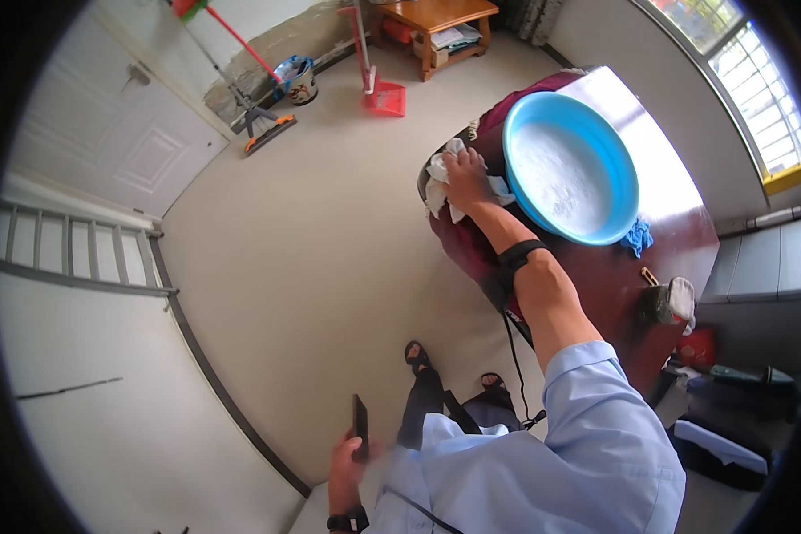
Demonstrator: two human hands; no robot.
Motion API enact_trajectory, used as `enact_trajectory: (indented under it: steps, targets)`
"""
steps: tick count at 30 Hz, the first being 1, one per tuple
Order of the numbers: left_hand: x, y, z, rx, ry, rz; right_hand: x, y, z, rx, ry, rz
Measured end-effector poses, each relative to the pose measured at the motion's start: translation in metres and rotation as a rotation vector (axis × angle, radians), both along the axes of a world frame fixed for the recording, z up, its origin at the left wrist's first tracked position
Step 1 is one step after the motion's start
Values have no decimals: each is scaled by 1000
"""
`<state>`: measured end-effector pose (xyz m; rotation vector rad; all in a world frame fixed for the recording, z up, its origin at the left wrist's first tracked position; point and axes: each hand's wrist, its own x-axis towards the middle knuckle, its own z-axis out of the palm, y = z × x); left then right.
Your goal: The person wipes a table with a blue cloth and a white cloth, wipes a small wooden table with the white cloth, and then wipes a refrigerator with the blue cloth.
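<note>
My right hand (468, 181) reaches across the dark red table and grips a crumpled white cloth (437, 192) at its rounded end. Just right of that hand stands a light blue basin (627, 191) with whitish, sudsy-looking water in it. Low by my body, my left hand (344, 465) is closed around a thin black phone (360, 425), seen edge-on. A small blue cloth (637, 238) lies against the basin's near right side.
On the table (587, 285) a lidded container (669, 301) stands near the right edge. A black cable (513, 351) hangs beside my legs. Farther off are a red dustpan (386, 98), a squeegee mop (270, 133), a bucket (303, 87) and a wooden side table (436, 12).
</note>
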<state>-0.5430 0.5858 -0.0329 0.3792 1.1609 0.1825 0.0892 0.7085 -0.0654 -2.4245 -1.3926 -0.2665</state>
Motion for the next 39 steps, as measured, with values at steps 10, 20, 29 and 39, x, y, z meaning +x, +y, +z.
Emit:
enact_trajectory:
  steps: [10,20,29,39]
  targets:
    - [61,38,27,33,-16,-213,-7,-33,2,-19,165,56]
    - [112,-3,45,133,-59,-506,-86,-285,24,169,158,14]
    - [167,-74,62,58,-213,-604,-160,-527,52,25,211,-238]
    - [211,-139,80,75,-344,-717,-158,-697,28,133,101,-632]
